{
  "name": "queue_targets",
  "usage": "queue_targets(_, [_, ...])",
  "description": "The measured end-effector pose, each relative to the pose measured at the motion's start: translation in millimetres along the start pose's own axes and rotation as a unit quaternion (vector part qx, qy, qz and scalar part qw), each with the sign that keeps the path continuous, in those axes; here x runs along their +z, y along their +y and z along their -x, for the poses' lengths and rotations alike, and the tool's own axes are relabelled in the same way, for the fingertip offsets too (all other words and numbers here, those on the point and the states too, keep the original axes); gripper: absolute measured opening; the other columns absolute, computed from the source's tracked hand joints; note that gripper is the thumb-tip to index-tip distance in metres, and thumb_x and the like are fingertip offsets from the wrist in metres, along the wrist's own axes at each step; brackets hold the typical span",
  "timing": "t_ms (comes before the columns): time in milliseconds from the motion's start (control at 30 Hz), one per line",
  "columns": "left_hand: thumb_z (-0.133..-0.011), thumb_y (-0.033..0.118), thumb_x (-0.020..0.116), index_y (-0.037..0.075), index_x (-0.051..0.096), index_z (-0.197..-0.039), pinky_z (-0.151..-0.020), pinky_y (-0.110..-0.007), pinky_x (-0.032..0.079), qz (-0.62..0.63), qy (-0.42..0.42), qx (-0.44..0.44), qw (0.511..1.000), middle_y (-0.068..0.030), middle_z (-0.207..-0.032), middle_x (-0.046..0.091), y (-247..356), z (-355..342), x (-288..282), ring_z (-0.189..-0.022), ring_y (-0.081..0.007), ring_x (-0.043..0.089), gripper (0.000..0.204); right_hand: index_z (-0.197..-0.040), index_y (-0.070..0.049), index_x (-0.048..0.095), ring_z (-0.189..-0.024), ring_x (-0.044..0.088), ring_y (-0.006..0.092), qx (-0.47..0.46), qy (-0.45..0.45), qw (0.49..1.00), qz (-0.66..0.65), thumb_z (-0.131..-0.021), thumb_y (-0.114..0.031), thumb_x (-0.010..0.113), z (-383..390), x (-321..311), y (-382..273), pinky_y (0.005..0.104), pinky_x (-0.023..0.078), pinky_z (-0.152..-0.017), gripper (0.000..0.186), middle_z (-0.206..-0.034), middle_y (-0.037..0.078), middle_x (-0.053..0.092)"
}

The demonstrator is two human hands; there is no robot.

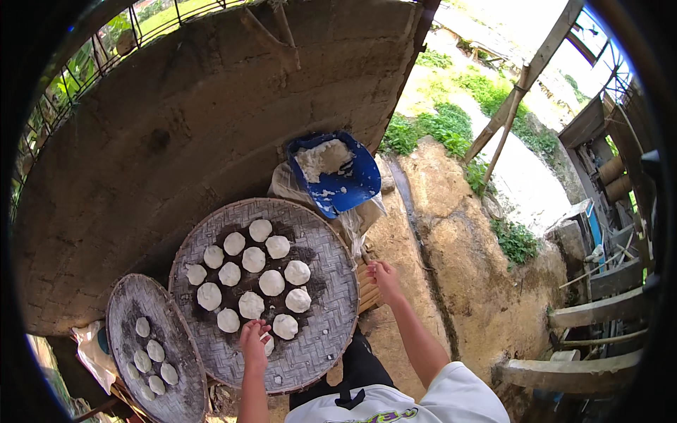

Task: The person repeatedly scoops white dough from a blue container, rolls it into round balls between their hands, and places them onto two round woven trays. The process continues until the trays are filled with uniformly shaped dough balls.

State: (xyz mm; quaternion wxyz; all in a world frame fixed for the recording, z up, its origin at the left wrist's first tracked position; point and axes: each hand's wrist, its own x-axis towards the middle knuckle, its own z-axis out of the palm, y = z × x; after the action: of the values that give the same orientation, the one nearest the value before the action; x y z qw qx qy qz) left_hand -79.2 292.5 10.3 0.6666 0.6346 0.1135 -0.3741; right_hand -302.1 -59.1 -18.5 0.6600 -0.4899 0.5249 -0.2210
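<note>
Over the near part of a large round woven tray is my left hand, its fingers bent and somewhat apart. Beside its palm, partly covered, shows a white lump; whether the hand touches it is unclear. Several more rounded white dough-like lumps are spread over the tray, most of them on its dark stained middle. My right hand hovers just beyond the tray's right rim with curled, closed fingers. Anything between those fingers is too small or hidden to make out.
A smaller woven tray with several pale lumps leans at the left. Beyond the large tray, a blue plastic scoop-shaped container holds white crumbly material on pale sacking. A rough wall stands behind; wooden beams are at right.
</note>
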Motion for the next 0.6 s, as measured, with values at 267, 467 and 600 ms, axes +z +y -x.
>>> queue_targets(267, [-0.1,0.016,0.057,0.008,0.058,-0.113,-0.081,-0.034,0.05,0.127,0.104,-0.027,0.986,-0.0077,-0.111,0.067,-34,-12,97,-0.098,-0.0211,0.066,0.015,-0.132,0.0,0.059,-0.116,0.064,0.0328,-0.4,0.039,0.883,0.244,-0.097,-0.007,0.055,-332,70,-103,0.0375,0.053,-0.095,0.036,-0.133,0.017,0.062])
queue_targets(467, [-0.098,0.019,0.062,0.01,0.06,-0.112,-0.084,-0.04,0.048,0.183,0.16,-0.092,0.966,-0.0078,-0.11,0.067,-68,-7,158,-0.1,-0.0243,0.065,0.017,-0.137,0.006,0.052,-0.128,0.052,0.0428,-0.487,0.053,0.773,0.402,-0.097,-0.019,0.054,-449,136,-130,0.0488,0.045,-0.106,0.046,-0.137,0.026,0.056])
queue_targets(600, [-0.098,0.019,0.063,0.01,0.062,-0.11,-0.083,-0.038,0.048,0.185,0.147,-0.079,0.968,-0.0077,-0.11,0.067,-68,-13,179,-0.1,-0.0238,0.065,0.015,-0.133,0.004,0.056,-0.121,0.054,0.0446,-0.4,-0.04,0.788,0.466,-0.093,-0.024,0.062,-428,144,-90,0.0515,0.047,-0.1,0.049,-0.13,0.026,0.058])
